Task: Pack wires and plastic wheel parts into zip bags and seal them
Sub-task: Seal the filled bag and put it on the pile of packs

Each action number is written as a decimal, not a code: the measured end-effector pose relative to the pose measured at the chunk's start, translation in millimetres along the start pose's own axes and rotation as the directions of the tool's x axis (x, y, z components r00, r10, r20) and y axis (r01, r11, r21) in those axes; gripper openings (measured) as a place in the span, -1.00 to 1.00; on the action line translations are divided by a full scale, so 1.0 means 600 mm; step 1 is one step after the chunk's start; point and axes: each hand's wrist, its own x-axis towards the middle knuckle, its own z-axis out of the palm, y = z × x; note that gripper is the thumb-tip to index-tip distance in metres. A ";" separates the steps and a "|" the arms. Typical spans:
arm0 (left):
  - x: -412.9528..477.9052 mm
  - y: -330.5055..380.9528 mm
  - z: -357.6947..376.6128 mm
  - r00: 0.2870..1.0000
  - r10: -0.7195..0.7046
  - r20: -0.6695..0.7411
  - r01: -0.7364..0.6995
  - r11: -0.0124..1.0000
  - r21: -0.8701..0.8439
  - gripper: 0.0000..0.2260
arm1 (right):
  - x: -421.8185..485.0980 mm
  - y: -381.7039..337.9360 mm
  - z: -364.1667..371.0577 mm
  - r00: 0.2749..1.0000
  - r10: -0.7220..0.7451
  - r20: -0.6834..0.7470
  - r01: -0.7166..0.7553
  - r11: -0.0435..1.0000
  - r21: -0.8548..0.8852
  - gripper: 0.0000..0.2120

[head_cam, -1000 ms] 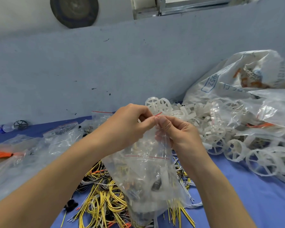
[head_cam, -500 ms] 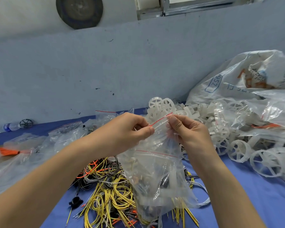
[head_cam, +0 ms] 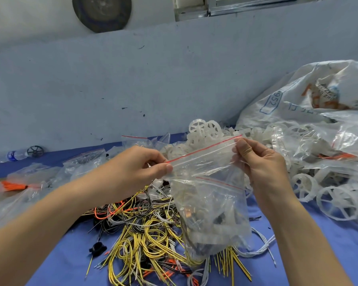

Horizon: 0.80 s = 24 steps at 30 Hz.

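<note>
The hands are now standing well apart along the mouth of the zip bag, where a second ago they were pinching it almost knuckle to knuckle at its middle. The red-lined zip strip is now drawn out taut between them — a sign, most likely, that the seal has been run from the centre outward and the closing of this bag is nearly done, though whether the track is fully pressed shut cannot be told from here.

The left hand is pinching the left end of the strip between thumb and curled fingers; the right hand is clamping the right end, thumb pressed flat on the plastic.

The bag is hanging in the air above the near middle of the table, over the tangle of yellow wires, its bottom reaching down toward them. Its long axis is running top to bottom, mouth up, contents sagging low. The strip itself is lying crosswise and tilted — its right end higher and farther from the person than its left.

White plastic wheels are lying heaped along the table's right edge.
</note>
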 end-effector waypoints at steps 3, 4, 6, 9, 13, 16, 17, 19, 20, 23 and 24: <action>-0.002 0.000 0.001 0.999 0.020 -0.046 -0.019 1.000 0.019 -0.85 | 0.003 0.002 -0.003 1.000 -0.002 -0.001 0.002 1.000 -0.027 -0.78; -0.002 0.002 0.001 0.997 0.037 -0.074 -0.033 0.998 0.046 -0.87 | 0.002 -0.002 -0.004 1.000 -0.023 0.003 0.023 0.997 -0.077 -0.77; -0.001 0.008 0.004 0.984 0.097 -0.147 -0.077 0.988 0.132 -0.91 | 0.000 -0.018 -0.005 0.985 -0.162 0.061 0.173 0.912 -0.371 -0.63; -0.001 0.023 0.015 0.943 0.236 -0.233 -0.170 0.947 0.274 -0.91 | -0.014 -0.057 0.019 0.810 -0.350 0.471 0.582 0.373 -0.723 -0.37; 0.000 0.039 0.032 0.859 0.416 -0.300 -0.276 0.868 0.413 -0.90 | -0.048 -0.085 0.081 0.706 -0.137 0.694 0.708 0.126 -0.695 -0.65; 0.002 0.035 0.039 0.849 0.403 -0.342 -0.293 0.898 0.329 -0.92 | -0.059 -0.088 0.085 0.749 -0.098 0.655 0.661 0.056 -0.748 -0.79; 0.003 0.033 0.042 0.851 0.383 -0.359 -0.292 0.914 0.283 -0.94 | -0.061 -0.089 0.084 0.768 -0.084 0.635 0.640 0.040 -0.768 -0.79; 0.005 0.028 0.049 0.848 0.356 -0.391 -0.292 0.932 0.217 -0.98 | -0.062 -0.084 0.087 0.778 -0.086 0.622 0.624 -0.013 -0.782 -0.77; 0.007 0.026 0.053 0.846 0.347 -0.404 -0.289 0.937 0.197 -0.97 | -0.062 -0.078 0.089 0.775 -0.103 0.624 0.622 -0.053 -0.781 -0.75; 0.010 0.021 0.060 0.840 0.328 -0.433 -0.275 0.944 0.181 -0.96 | -0.060 -0.067 0.092 0.775 -0.158 0.612 0.606 -0.089 -0.791 -0.73; 0.011 0.019 0.061 0.838 0.321 -0.442 -0.269 0.947 0.178 -0.96 | -0.059 -0.064 0.092 0.778 -0.170 0.604 0.601 -0.075 -0.795 -0.73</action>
